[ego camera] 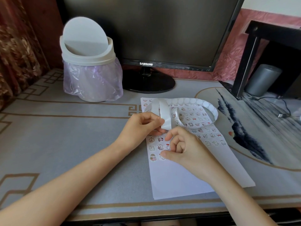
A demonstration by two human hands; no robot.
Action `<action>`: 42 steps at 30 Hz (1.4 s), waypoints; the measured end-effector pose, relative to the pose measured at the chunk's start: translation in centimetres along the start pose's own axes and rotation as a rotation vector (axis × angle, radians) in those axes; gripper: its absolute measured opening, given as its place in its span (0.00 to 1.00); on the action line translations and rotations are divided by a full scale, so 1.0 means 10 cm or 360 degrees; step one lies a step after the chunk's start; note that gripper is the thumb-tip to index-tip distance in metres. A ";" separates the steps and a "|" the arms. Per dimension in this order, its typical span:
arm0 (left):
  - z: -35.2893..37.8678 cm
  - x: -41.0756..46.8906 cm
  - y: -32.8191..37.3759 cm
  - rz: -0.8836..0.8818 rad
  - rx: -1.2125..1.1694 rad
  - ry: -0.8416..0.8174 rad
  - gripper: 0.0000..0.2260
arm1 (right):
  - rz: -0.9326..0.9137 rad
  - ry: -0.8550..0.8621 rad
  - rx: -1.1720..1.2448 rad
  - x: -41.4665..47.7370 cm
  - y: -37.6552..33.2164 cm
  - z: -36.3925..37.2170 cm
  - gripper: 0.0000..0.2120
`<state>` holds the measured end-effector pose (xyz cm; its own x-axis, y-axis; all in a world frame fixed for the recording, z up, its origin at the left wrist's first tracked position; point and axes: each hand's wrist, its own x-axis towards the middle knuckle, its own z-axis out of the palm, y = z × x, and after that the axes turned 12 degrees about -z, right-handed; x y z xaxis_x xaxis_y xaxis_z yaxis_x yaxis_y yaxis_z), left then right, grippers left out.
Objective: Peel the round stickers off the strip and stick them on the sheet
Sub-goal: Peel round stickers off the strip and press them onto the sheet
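Two hands of mine are over the sheet (pixel 175 176), which lies flat on the desk mat (pixel 65 136) in front of the monitor (pixel 146 30). The only writing I can read is the white word "SAMSUNG" on the monitor's lower bezel; the small cartoon animals printed in rows on the sheet carry no lettering I can make out.

My left hand (pixel 140 128) pinches the near end of the strip (pixel 166 118) between thumb and fingertips, holding it up just above the sheet. From there the strip loops away toward the monitor and curls round to the right over the top half of the sheet, with a row of white round stickers (pixel 192 101) showing along its far side.

My right hand (pixel 184 149) is curled, its thumb pressed down on one pale round sticker (pixel 161 158) that sits on the sheet, beside a small printed figure at the left end of the lowest printed row. The forefinger of that hand is bent and points up toward the strip's end.

A white swing-lid bin (pixel 88 51) with a lilac plastic liner stands to the left of the monitor's stand, well apart from the sheet.
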<state>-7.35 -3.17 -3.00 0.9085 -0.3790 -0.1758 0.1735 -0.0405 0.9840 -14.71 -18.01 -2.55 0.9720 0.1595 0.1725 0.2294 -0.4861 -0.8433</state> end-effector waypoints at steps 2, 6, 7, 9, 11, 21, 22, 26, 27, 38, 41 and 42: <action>0.00 0.00 0.00 -0.0005 0.0010 0.0009 0.04 | 0.0000 0.0024 0.0022 0.00 0.04 0.00 0.11; 0.00 0.01 0.00 -0.0011 0.0001 0.0007 0.04 | -0.0005 0.0053 0.0050 0.00 0.08 0.00 0.08; 0.00 0.01 0.00 -0.0013 0.0002 0.0007 0.04 | -0.0006 0.0064 0.0066 0.00 0.08 0.00 0.08; 0.00 0.01 0.00 -0.0014 0.0010 0.0014 0.06 | -0.0008 0.0082 0.0087 0.00 0.07 0.02 0.09; 0.00 0.01 -0.01 -0.0013 0.0022 0.0018 0.06 | -0.0019 0.0085 0.0043 0.00 0.07 0.03 0.11; 0.00 -0.01 0.01 -0.0009 -0.0001 0.0016 0.07 | 0.0033 -0.0011 0.0111 -0.01 0.07 0.00 0.12; 0.00 -0.01 0.01 -0.0008 -0.0015 0.0013 0.07 | 0.0036 -0.0030 0.0090 -0.01 0.07 -0.01 0.12; 0.01 -0.02 0.03 0.0005 -0.0074 -0.0002 0.08 | 0.0014 -0.0054 0.0075 -0.01 0.08 -0.03 0.08; 0.01 -0.02 0.04 0.0012 -0.0076 -0.0008 0.09 | 0.0015 -0.0059 0.0095 -0.01 0.06 -0.05 0.08; 0.00 -0.03 0.06 0.0088 -0.0178 -0.0006 0.07 | -0.0361 0.0475 -0.0367 0.17 -0.09 -0.16 0.05; -0.01 -0.03 0.06 0.0114 -0.0157 -0.0018 0.06 | -0.0450 0.0504 -0.0582 0.20 -0.04 -0.13 0.05; -0.02 -0.03 0.06 0.0125 -0.0140 -0.0022 0.06 | -0.0450 0.0516 -0.0607 0.20 -0.02 -0.12 0.05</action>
<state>-7.49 -2.92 -2.36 0.9155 -0.3903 -0.0972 0.1352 0.0711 0.9883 -12.74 -18.61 -1.38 0.8222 0.0859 0.5627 0.4262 -0.7481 -0.5086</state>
